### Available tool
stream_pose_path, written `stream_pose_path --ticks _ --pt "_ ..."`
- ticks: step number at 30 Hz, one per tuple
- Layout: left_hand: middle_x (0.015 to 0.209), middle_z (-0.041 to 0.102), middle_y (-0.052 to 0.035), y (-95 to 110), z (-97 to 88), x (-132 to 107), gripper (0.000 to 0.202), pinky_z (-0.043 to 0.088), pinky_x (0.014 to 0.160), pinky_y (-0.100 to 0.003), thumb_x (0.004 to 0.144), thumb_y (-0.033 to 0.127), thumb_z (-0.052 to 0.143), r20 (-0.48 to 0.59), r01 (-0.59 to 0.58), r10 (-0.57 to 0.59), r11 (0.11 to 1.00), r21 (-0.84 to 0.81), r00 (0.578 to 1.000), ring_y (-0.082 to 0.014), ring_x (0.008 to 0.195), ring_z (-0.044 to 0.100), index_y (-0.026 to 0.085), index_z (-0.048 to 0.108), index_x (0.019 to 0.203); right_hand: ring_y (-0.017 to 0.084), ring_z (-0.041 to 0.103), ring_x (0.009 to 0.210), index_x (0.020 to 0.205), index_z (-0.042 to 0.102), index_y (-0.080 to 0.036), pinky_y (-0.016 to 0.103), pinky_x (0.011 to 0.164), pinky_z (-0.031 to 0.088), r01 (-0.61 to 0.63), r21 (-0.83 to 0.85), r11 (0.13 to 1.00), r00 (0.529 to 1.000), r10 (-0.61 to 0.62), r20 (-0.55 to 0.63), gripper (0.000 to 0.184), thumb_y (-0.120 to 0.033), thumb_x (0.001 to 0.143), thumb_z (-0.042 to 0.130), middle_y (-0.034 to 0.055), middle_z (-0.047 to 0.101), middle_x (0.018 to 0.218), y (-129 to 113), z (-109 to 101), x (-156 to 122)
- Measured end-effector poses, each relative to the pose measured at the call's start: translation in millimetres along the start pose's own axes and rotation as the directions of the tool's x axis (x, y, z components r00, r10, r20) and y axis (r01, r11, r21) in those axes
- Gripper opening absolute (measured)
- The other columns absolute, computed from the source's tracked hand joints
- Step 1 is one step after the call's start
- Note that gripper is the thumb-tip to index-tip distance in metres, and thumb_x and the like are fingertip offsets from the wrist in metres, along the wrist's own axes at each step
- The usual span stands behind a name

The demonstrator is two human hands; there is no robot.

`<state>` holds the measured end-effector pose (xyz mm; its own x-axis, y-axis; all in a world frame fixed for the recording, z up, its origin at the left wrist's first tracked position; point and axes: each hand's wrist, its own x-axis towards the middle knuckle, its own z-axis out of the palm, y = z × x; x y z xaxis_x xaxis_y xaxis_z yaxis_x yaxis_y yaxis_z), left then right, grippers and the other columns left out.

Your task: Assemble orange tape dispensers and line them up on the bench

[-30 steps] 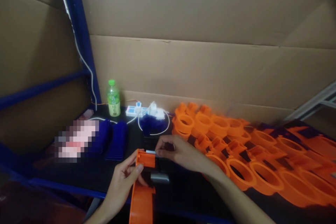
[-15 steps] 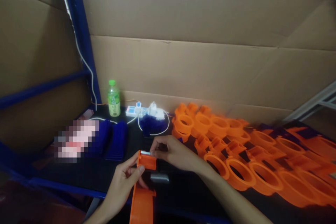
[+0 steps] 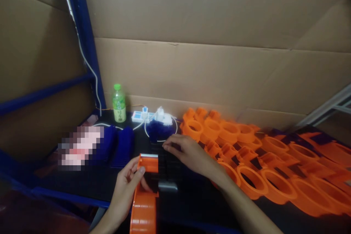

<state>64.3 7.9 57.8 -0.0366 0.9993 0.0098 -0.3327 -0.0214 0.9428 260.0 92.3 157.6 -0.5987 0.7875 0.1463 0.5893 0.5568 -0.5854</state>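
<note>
over blk table [image 3: 82, 184], l hand [image 3: 126, 184] grips orange dispenser [image 3: 148, 164], r hand [image 3: 187, 150] loosely curled, empty.

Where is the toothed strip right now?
In the head view, left of centre, the toothed strip lies along the top edge of the orange part held in the left hand.

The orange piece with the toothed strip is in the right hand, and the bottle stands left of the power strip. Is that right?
Wrong hand: in the head view, the left hand holds the orange piece with the toothed strip. The bottle does stand left of the power strip.
</note>
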Motion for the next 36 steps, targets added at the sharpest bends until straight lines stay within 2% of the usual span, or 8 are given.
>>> stream_pose_path --ticks 6,11,15,19,26,32,36 --pt "0.054 0.066 0.0026 3.5 0.8 -1.3 0.039 0.050 0.064 -0.025 0.088 0.042 0.061 -0.043 -0.023 0.022 1.000 -0.021 0.999 -0.0160 0.053 0.064 0.018 0.063 0.118 0.018 0.060 0.094 0.098 0.068 -0.022 0.030 0.083 0.046 0.000 -0.261 0.965 0.999 0.012 0.044 0.012 -0.028 0.090 0.060 0.0041 0.063 0.107 14.7 1.8 -11.5" --pt "0.052 0.065 0.0027 2.5 0.3 -2.0 0.038 0.048 0.062 -0.024 0.088 0.041 0.061 -0.038 -0.021 0.020 1.000 -0.010 0.999 -0.0155 0.052 0.063 0.017 0.062 0.117 0.018 0.062 0.086 0.100 0.067 -0.024 0.027 0.068 0.044 0.000 -0.444 0.896 0.997 0.035 0.071 0.016 -0.024 0.084 0.068 0.0026 0.063 0.103 22.5 7.7 -26.2" --pt "0.051 0.065 0.0026 1.5 0.5 -1.5 0.039 0.049 0.064 -0.025 0.088 0.042 0.061 -0.039 -0.025 0.025 1.000 0.012 0.999 -0.0155 0.051 0.062 0.017 0.062 0.118 0.018 0.062 0.082 0.100 0.067 -0.022 0.028 0.068 0.044 0.034 -0.526 0.850 0.998 -0.002 0.061 0.017 -0.022 0.083 0.068 0.0037 0.064 0.101 27.7 10.9 -34.2" --pt "0.051 0.065 0.0023 2.0 0.6 -0.6 0.038 0.050 0.065 -0.025 0.088 0.041 0.061 -0.038 -0.024 0.025 1.000 0.019 0.999 -0.0154 0.052 0.062 0.017 0.062 0.118 0.017 0.061 0.081 0.098 0.067 -0.022 0.028 0.067 0.044 0.070 -0.548 0.834 0.997 -0.050 0.051 0.013 -0.021 0.084 0.066 0.0042 0.063 0.101 29.8 13.2 -36.2" --pt "0.054 0.067 0.0013 2.2 0.6 -0.4 0.040 0.049 0.065 -0.025 0.088 0.040 0.061 -0.018 -0.012 0.012 1.000 -0.005 1.000 -0.0160 0.053 0.064 0.017 0.060 0.120 0.017 0.060 0.080 0.098 0.066 -0.021 0.028 0.067 0.044 0.063 -0.558 0.828 0.997 -0.028 0.072 0.015 -0.016 0.084 0.065 0.0064 0.062 0.104 25.2 14.3 -35.6" --pt "0.056 0.066 0.0036 -1.3 0.4 1.2 0.033 0.048 0.060 -0.023 0.089 0.038 0.061 -0.002 -0.038 0.038 0.999 -0.004 0.999 -0.0138 0.049 0.064 0.019 0.060 0.116 0.018 0.062 0.084 0.102 0.067 -0.021 0.030 0.074 0.047 0.060 -0.424 0.903 0.998 -0.047 0.043 0.015 -0.023 0.088 0.062 0.0057 0.064 0.102 16.5 2.2 -37.7" --pt "0.057 0.066 0.0048 -4.4 0.5 2.9 0.031 0.048 0.056 -0.022 0.089 0.036 0.062 0.029 -0.046 0.046 0.999 0.011 0.999 -0.0128 0.046 0.063 0.021 0.058 0.115 0.017 0.061 0.093 0.106 0.067 -0.024 0.029 0.079 0.047 0.141 -0.295 0.945 0.990 -0.137 0.036 0.017 -0.029 0.092 0.059 0.0038 0.065 0.103 -1.6 -7.3 -35.6"
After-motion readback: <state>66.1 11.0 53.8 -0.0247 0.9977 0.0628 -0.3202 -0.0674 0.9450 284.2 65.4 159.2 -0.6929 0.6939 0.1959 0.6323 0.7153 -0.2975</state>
